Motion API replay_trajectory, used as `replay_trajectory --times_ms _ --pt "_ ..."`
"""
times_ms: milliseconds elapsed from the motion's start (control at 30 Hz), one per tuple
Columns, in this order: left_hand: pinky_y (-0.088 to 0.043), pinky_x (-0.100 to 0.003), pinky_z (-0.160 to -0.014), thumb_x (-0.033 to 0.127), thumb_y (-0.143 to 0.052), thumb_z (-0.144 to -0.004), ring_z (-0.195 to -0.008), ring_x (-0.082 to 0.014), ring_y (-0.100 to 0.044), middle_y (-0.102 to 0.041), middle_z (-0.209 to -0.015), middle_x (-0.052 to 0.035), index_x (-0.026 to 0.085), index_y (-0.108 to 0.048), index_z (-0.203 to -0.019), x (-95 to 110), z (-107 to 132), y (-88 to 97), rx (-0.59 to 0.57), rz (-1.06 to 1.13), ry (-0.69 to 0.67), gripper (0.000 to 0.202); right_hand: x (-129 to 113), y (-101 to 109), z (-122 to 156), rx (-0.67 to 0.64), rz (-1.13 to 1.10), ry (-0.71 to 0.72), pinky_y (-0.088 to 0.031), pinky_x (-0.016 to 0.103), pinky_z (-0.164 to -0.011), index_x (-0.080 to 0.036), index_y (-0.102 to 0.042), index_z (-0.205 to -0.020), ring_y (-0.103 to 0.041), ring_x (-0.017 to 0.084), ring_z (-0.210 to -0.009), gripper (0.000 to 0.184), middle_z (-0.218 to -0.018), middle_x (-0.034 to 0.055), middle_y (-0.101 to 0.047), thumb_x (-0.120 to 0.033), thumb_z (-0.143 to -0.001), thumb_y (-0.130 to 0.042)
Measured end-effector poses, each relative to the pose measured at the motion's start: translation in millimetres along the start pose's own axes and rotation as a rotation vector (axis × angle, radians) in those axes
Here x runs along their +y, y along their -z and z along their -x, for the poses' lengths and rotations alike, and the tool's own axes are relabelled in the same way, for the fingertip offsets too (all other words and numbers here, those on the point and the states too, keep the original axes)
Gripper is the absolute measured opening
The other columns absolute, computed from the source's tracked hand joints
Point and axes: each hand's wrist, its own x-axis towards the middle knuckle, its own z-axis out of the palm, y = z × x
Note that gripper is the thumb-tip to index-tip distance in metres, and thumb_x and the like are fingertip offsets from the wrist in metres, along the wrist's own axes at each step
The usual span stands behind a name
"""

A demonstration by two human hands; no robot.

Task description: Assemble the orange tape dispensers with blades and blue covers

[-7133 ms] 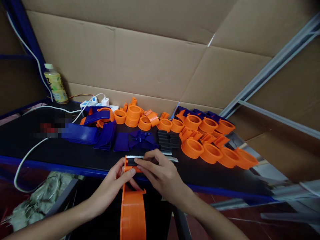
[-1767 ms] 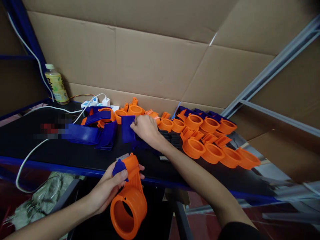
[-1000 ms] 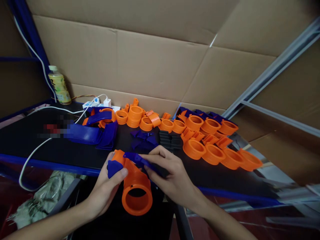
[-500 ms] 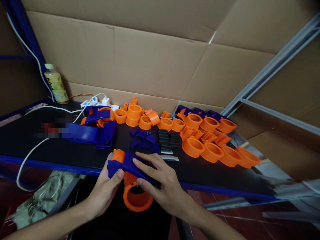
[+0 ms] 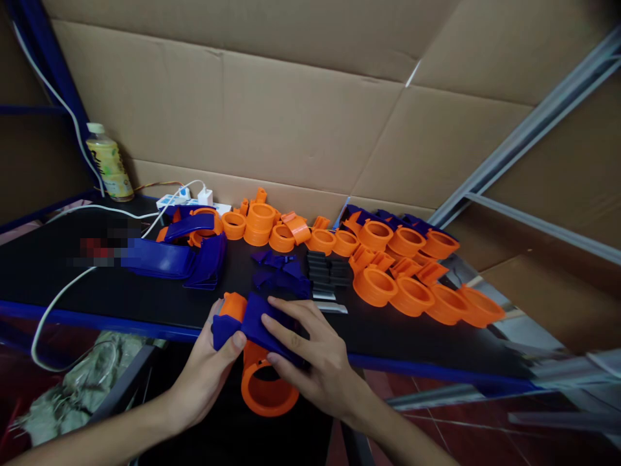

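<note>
At the table's near edge I hold an orange tape dispenser (image 5: 266,396), its round ring facing me. My left hand (image 5: 206,372) grips its left side, thumb on a small blue piece (image 5: 224,326). My right hand (image 5: 310,362) presses a flat blue cover plate (image 5: 256,322) onto the top of the dispenser, fingers laid over it. A small pile of blue parts (image 5: 281,272) lies just beyond, with a stack of black blocks (image 5: 327,272) and metal blades (image 5: 330,305) to its right.
Several orange rings (image 5: 412,285) fill the right part of the black table (image 5: 58,285). Blue plates (image 5: 169,255) and more orange parts (image 5: 259,223) lie at the back. A power strip (image 5: 191,202), white cable (image 5: 58,301) and drink bottle (image 5: 109,162) stand left. Cardboard (image 5: 291,116) backs the table.
My right hand fetched a blue plate from the pile and brought it onto the dispenser. Over the last half second it pressed the plate lower; the left hand kept its grip.
</note>
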Motion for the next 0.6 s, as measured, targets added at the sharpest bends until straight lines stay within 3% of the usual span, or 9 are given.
replay_trajectory --times_ms 233,433,600 --pt "-0.044 -0.048 -0.108 0.035 -0.073 -0.087 -0.115 -0.0291 -0.064 -0.070 -0.120 -0.0079 0.033 -0.038 -0.149 -2 -2 3.1 -0.037 0.027 0.005 0.070 2 -2 1 -0.010 -0.067 -0.073 -0.052 0.043 -0.098 -0.030 -0.062 -0.135 -0.060 0.023 -0.118 0.041 -0.137 0.0089 -0.062 -0.027 -0.094 -0.064" --pt "-0.051 -0.040 -0.099 0.028 -0.075 -0.085 -0.108 -0.0259 -0.065 -0.069 -0.114 -0.0050 0.030 -0.051 -0.137 3 1 4.9 -0.069 -0.080 -0.024 0.057 2 4 4 -0.096 -0.198 -0.168 -0.049 0.043 -0.102 -0.033 -0.063 -0.135 -0.060 0.024 -0.119 0.041 -0.136 0.0084 -0.062 -0.034 -0.094 -0.064" --pt "-0.055 -0.033 -0.083 0.029 -0.085 -0.072 -0.095 -0.0265 -0.064 -0.068 -0.106 -0.0057 0.026 -0.060 -0.130 10 10 5.6 -0.139 -0.252 -0.098 0.063 -4 3 -1 -0.068 -0.525 -0.430 -0.053 0.033 -0.087 -0.028 -0.066 -0.132 -0.064 0.020 -0.099 0.045 -0.112 0.0066 -0.066 -0.045 -0.090 -0.068"
